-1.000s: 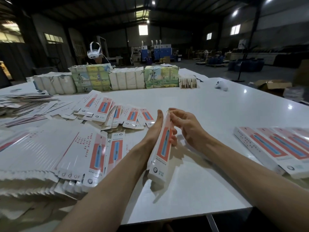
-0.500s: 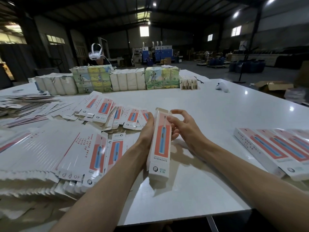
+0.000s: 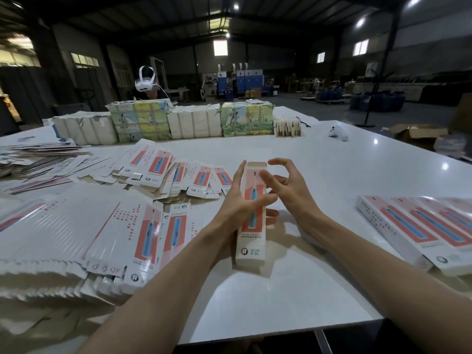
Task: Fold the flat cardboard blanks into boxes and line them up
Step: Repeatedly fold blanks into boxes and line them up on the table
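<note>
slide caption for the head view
Left hand grips a part-folded box, right hand open beside it, flat blanks left, finished boxes right.

**A:** What lies where on the worktop?

**B:** Near the front, in the middle, the left hand holds a folded box. The right hand is just right of the box's far end.

**A:** And to the left?

**B:** A stack of flat blanks lies at the front left. Behind it, loose blanks spread toward the centre.

**A:** To the right?

**B:** A row of finished boxes lies side by side at the right edge, well apart from the hands.

**A:** At the back?

**B:** A line of packs runs along the far side, with a person behind it. A small object lies right of the packs. A carton sits on the floor beyond.
</note>
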Tool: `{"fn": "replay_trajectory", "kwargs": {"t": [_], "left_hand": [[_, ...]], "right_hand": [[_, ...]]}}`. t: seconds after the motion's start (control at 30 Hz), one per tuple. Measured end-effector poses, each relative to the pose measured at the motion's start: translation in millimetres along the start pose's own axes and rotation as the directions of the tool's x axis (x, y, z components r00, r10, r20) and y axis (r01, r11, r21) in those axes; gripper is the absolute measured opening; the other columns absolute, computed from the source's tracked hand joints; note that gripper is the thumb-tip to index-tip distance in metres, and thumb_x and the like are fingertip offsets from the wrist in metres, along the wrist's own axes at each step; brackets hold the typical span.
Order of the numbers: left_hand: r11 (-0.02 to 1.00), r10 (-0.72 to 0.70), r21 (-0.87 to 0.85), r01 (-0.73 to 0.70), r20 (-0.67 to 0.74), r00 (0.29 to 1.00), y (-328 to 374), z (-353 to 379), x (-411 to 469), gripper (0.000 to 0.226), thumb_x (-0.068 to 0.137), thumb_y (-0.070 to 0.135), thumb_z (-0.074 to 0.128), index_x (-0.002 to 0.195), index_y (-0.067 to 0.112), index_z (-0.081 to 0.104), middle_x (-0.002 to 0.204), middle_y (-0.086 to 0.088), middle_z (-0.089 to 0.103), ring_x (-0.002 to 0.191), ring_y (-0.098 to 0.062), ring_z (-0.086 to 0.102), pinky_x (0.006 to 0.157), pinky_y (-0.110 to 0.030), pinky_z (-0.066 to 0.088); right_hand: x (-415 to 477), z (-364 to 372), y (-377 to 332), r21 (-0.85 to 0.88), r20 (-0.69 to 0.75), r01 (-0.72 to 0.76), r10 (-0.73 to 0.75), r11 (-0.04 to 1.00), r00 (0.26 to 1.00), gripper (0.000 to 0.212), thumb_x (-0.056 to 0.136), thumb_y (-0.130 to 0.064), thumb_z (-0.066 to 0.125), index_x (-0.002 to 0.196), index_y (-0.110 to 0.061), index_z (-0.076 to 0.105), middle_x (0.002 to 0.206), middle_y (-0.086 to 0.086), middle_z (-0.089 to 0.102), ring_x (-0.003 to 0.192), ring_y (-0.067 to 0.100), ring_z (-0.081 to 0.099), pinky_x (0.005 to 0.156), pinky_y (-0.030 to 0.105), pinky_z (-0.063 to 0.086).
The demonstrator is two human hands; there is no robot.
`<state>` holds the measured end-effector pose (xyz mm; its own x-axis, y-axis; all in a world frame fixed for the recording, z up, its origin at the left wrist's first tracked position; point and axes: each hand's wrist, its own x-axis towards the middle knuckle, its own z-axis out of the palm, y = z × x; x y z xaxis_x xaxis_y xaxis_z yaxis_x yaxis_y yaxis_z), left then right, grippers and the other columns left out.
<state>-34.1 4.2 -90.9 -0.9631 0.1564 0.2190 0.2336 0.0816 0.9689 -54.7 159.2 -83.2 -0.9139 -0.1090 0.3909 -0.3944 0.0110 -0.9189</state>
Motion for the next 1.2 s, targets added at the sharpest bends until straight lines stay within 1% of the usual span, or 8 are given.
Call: {"fn": "replay_trajectory", "kwargs": {"t": [0.1, 0.37, 0.47, 0.63, 0.8, 0.93, 1.07, 1.2], "left_hand": [[0.994, -0.037, -0.105, 0.034, -0.028, 0.999, -1, 0, 0, 0.115, 0.072, 0.033, 0.089, 0.159, 0.054, 0.016, 0.137, -0.006, 0.06, 0.096, -0.03, 0.079, 0.075, -0.044, 0.067], [0.99, -0.029, -0.138, 0.018, -0.079, 0.996, -5, -4, 1, 0.096, 0.087, 0.007, 0.083, 0.158, 0.04, 0.026, 0.126, -0.017, 0.065, 0.086, -0.031, 0.08, 0.067, -0.039, 0.065], [0.994, -0.043, -0.1, 0.04, -0.031, 0.999, -5, -5, 0, 0.093, 0.089, 0.008, 0.082, 0.156, 0.037, 0.025, 0.128, -0.019, 0.065, 0.088, -0.034, 0.079, 0.074, -0.046, 0.066], [0.997, -0.046, -0.057, 0.047, 0.016, 0.999, -3, -2, -2, 0.091, 0.081, 0.02, 0.085, 0.15, 0.04, 0.029, 0.123, -0.014, 0.067, 0.091, -0.029, 0.079, 0.071, -0.037, 0.065], [0.998, -0.031, 0.064, 0.028, 0.051, 0.998, -4, -1, -1, 0.084, 0.084, 0.022, 0.083, 0.142, 0.046, 0.027, 0.114, 0.001, 0.064, 0.087, -0.003, 0.076, 0.062, -0.017, 0.059], [0.991, -0.085, 0.109, 0.073, 0.115, 0.99, -3, -1, -3, 0.09, 0.083, 0.028, 0.084, 0.151, 0.044, 0.027, 0.126, -0.005, 0.066, 0.1, -0.018, 0.077, 0.074, -0.027, 0.064], [0.992, -0.108, 0.078, 0.099, 0.113, 0.988, -4, -1, -4, 0.085, 0.087, 0.023, 0.084, 0.148, 0.044, 0.03, 0.126, -0.011, 0.067, 0.099, -0.027, 0.078, 0.085, -0.044, 0.066], [0.991, -0.112, 0.08, 0.105, 0.091, 0.99, -3, 0, -2, 0.083, 0.09, 0.023, 0.083, 0.149, 0.043, 0.029, 0.122, -0.008, 0.066, 0.09, -0.022, 0.08, 0.072, -0.031, 0.065]], "right_hand": [[-4, 4, 1, 0.013, 0.026, 0.021, -0.021, 1.0, 0.999, 0.046, 0.096, -0.052, 0.067, 0.135, -0.033, 0.053, 0.099, -0.003, 0.08, 0.096, 0.018, 0.079, 0.078, 0.029, 0.065], [-5, 9, 0, 0.022, 0.103, 0.034, -0.036, 0.999, 0.994, 0.039, 0.102, -0.027, 0.069, 0.14, -0.027, 0.06, 0.108, 0.001, 0.08, 0.104, 0.02, 0.077, 0.085, 0.032, 0.064], [-4, 7, 0, -0.009, 0.096, 0.031, -0.03, 0.999, 0.995, 0.025, 0.101, -0.02, 0.07, 0.125, -0.028, 0.066, 0.103, 0.006, 0.08, 0.099, 0.023, 0.078, 0.086, 0.035, 0.064], [-1, 4, 2, -0.032, 0.076, 0.013, -0.011, 0.999, 0.997, 0.014, 0.105, -0.02, 0.062, 0.117, -0.012, 0.063, 0.103, 0.009, 0.078, 0.096, 0.024, 0.077, 0.08, 0.033, 0.064], [4, 1, 8, 0.026, -0.054, -0.072, 0.073, 0.997, 0.996, 0.016, 0.11, -0.023, 0.047, 0.122, -0.017, 0.055, 0.095, 0.007, 0.077, 0.09, 0.021, 0.078, 0.075, 0.027, 0.062], [10, -6, 10, 0.092, -0.104, -0.151, 0.161, 0.984, 0.982, 0.022, 0.106, -0.023, 0.059, 0.126, -0.015, 0.063, 0.097, 0.009, 0.079, 0.095, 0.024, 0.079, 0.083, 0.032, 0.065], [11, -10, 12, 0.056, -0.065, -0.093, 0.097, 0.994, 0.993, 0.016, 0.105, -0.008, 0.059, 0.113, -0.005, 0.073, 0.097, 0.008, 0.08, 0.096, 0.029, 0.079, 0.078, 0.032, 0.065], [10, -11, 6, 0.046, -0.021, -0.013, 0.014, 0.999, 1.0, 0.028, 0.102, 0.004, 0.051, 0.113, -0.006, 0.075, 0.104, 0.006, 0.081, 0.098, 0.027, 0.079, 0.076, 0.031, 0.064]]}}
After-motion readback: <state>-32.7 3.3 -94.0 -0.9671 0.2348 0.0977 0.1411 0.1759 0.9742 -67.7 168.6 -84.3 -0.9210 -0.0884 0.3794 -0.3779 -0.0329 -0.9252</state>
